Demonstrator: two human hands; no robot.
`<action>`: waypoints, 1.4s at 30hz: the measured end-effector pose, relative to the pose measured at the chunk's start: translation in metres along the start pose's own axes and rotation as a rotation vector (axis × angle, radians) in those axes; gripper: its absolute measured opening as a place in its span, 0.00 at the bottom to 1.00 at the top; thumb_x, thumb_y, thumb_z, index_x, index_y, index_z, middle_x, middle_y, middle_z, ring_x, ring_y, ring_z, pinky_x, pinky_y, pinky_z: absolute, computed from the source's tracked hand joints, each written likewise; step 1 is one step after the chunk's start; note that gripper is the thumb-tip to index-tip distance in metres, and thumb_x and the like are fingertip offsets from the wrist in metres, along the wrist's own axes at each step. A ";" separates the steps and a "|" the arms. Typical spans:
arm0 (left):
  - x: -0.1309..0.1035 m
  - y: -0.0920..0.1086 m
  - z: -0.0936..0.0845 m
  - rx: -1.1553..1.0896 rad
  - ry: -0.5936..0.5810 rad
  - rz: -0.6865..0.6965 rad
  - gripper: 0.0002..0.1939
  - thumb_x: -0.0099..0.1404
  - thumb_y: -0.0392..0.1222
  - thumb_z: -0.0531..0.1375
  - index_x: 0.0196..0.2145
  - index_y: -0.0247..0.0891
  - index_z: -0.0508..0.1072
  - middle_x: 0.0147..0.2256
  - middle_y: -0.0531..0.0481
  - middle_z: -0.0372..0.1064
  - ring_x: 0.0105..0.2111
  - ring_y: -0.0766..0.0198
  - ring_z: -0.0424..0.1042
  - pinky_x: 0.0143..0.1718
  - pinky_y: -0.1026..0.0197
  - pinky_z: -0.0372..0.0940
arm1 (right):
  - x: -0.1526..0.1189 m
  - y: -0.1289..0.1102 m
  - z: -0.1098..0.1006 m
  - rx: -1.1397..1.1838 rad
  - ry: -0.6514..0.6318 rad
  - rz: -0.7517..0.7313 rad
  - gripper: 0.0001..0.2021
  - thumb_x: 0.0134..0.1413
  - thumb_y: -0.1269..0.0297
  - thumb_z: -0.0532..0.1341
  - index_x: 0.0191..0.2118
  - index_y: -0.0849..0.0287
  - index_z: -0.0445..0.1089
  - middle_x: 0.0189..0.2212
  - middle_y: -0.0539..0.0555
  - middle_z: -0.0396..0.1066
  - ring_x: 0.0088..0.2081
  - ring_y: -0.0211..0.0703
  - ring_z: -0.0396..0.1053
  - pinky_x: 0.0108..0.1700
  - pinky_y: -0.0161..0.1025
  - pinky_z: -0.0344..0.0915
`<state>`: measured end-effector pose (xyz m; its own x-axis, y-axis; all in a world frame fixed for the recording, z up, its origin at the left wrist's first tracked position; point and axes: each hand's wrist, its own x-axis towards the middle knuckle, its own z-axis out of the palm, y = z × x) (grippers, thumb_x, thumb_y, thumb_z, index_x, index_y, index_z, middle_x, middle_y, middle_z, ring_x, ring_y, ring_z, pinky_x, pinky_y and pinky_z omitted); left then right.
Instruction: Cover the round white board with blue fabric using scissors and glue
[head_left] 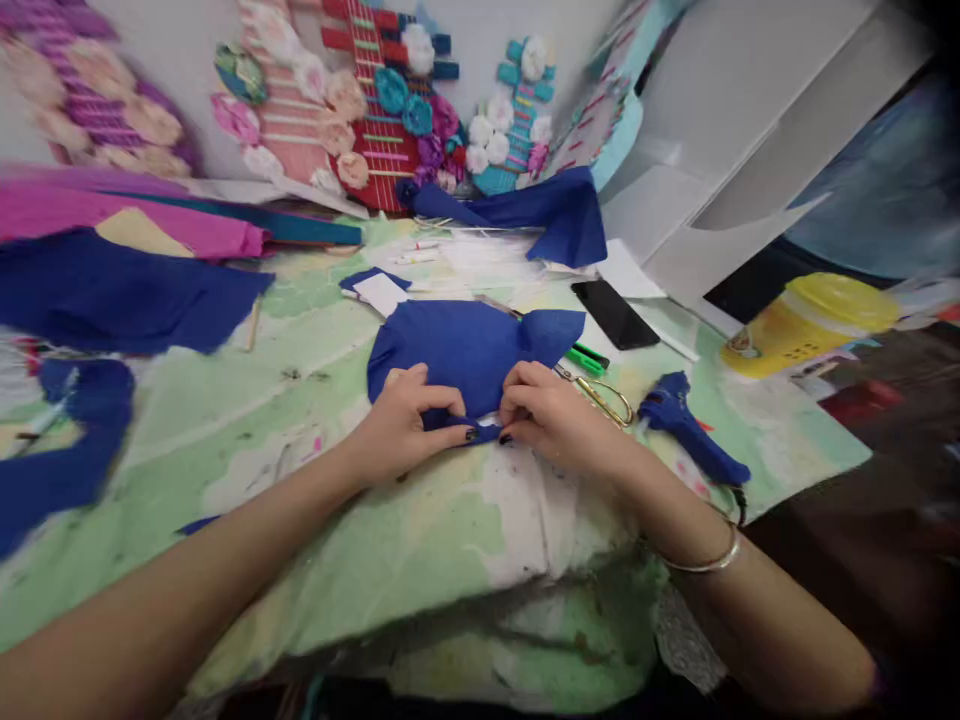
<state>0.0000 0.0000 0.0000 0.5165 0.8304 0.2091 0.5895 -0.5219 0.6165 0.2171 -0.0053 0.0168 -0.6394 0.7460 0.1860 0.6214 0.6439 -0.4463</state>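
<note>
A piece of dark blue fabric [457, 345] lies on the table in front of me, spread over a rounded shape. Along its near edge, my left hand [416, 415] pinches the fabric between thumb and fingers. Close beside it, my right hand [551, 415] grips the same edge, fingertips pressed together. A bit of white shows between the two hands at the fold. Gold-handled scissors [604, 400] lie just right of my right hand, near a green cutter [585, 358]. What lies under the fabric is mostly hidden.
A blue glue gun [694, 430] and a black phone [615, 313] lie to the right, by a yellow-lidded container [814, 320]. Blue fabric pieces [112, 290] cover the left side. Flower-decorated guitar shapes [375, 110] stand along the back. The green patterned tablecloth [360, 560] reaches the front edge.
</note>
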 end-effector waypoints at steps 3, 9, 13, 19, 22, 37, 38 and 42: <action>-0.002 0.001 -0.002 0.009 -0.016 0.002 0.16 0.58 0.55 0.57 0.25 0.40 0.72 0.22 0.53 0.64 0.32 0.58 0.58 0.46 0.47 0.49 | 0.002 -0.001 0.000 0.000 -0.015 -0.006 0.07 0.47 0.80 0.59 0.29 0.61 0.66 0.35 0.54 0.62 0.39 0.42 0.58 0.41 0.39 0.57; -0.002 0.003 -0.005 -0.019 -0.028 -0.003 0.14 0.59 0.52 0.58 0.24 0.40 0.71 0.20 0.55 0.66 0.28 0.63 0.59 0.53 0.42 0.45 | 0.005 -0.002 0.003 0.087 0.050 0.032 0.10 0.42 0.83 0.58 0.26 0.60 0.65 0.32 0.52 0.62 0.35 0.39 0.60 0.37 0.36 0.57; -0.002 0.003 -0.005 -0.049 -0.015 -0.018 0.12 0.59 0.48 0.58 0.24 0.39 0.71 0.24 0.55 0.70 0.29 0.63 0.63 0.56 0.40 0.45 | 0.000 -0.001 0.003 0.142 0.293 0.063 0.10 0.44 0.83 0.57 0.27 0.59 0.63 0.27 0.49 0.61 0.28 0.35 0.58 0.31 0.34 0.55; -0.001 0.002 -0.003 -0.051 0.018 -0.024 0.10 0.58 0.46 0.60 0.24 0.39 0.71 0.23 0.56 0.70 0.28 0.64 0.64 0.57 0.37 0.44 | -0.004 -0.006 0.003 0.042 0.257 -0.042 0.11 0.48 0.70 0.65 0.29 0.58 0.59 0.29 0.50 0.60 0.32 0.38 0.58 0.33 0.36 0.55; -0.001 0.002 -0.004 -0.049 0.018 -0.012 0.10 0.59 0.46 0.59 0.23 0.39 0.71 0.22 0.56 0.70 0.27 0.65 0.64 0.57 0.38 0.45 | 0.001 -0.006 0.008 -0.066 0.188 -0.018 0.16 0.45 0.69 0.68 0.28 0.57 0.55 0.29 0.50 0.59 0.33 0.40 0.57 0.33 0.36 0.53; 0.000 0.004 -0.001 -0.057 0.067 -0.006 0.09 0.60 0.43 0.59 0.24 0.40 0.73 0.26 0.57 0.74 0.28 0.66 0.67 0.58 0.45 0.46 | 0.003 -0.025 0.020 -0.275 0.152 -0.006 0.16 0.48 0.58 0.66 0.29 0.57 0.56 0.28 0.52 0.62 0.32 0.44 0.58 0.33 0.39 0.54; 0.000 0.004 -0.002 -0.066 0.070 -0.009 0.10 0.61 0.43 0.57 0.25 0.40 0.73 0.26 0.56 0.74 0.28 0.66 0.67 0.57 0.46 0.47 | 0.004 -0.027 0.021 -0.292 0.150 0.004 0.15 0.49 0.58 0.65 0.30 0.57 0.57 0.28 0.53 0.63 0.33 0.44 0.58 0.33 0.39 0.54; -0.001 0.003 -0.012 -0.113 0.038 -0.010 0.13 0.65 0.45 0.53 0.29 0.39 0.75 0.28 0.55 0.74 0.28 0.66 0.67 0.52 0.51 0.54 | 0.006 -0.025 0.025 -0.229 0.138 0.003 0.10 0.52 0.60 0.62 0.33 0.58 0.59 0.30 0.53 0.63 0.33 0.44 0.59 0.34 0.39 0.55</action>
<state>-0.0062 0.0001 0.0110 0.4854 0.8436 0.2296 0.5200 -0.4897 0.6999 0.1863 -0.0212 0.0067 -0.5795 0.7537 0.3102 0.7195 0.6518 -0.2398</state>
